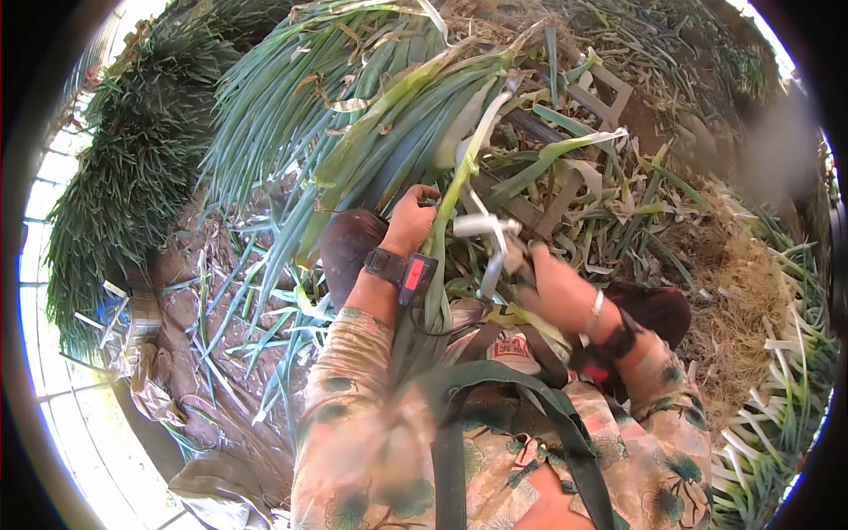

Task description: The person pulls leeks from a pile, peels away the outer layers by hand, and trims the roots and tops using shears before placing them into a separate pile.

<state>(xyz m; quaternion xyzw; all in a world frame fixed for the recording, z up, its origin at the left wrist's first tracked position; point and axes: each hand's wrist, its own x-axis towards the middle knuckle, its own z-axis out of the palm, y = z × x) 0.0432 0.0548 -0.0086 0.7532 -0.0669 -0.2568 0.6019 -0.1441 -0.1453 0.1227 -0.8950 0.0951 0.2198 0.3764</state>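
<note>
In the head view, the left hand (pixel 413 218) is closed around a long green onion (pixel 449 208), its fingers curled against the stalk. The onion stands upright between the two hands, its middle against the left hand's inner side and its lower leaves hanging toward the lap. The right hand (pixel 558 287) is just to the right of this onion and a little lower, its fingers bent beside a blurred pale piece (pixel 481 225); blur hides whether they grip it, so I cannot tell how far that hand is closed.

Beyond the left hand, a large heap of green onions (pixel 291 124) spreads up and to the left, near the held stalk. A wooden frame (pixel 609 97) lies among loose leaves and trimmings farther off, up and to the right. Dry, stringy roots (pixel 724 331) are piled to the right of the right hand, with a row of onions (pixel 764 433) along their outer side. Cut leaves (pixel 252 305) litter the ground (pixel 190 340) at left.
</note>
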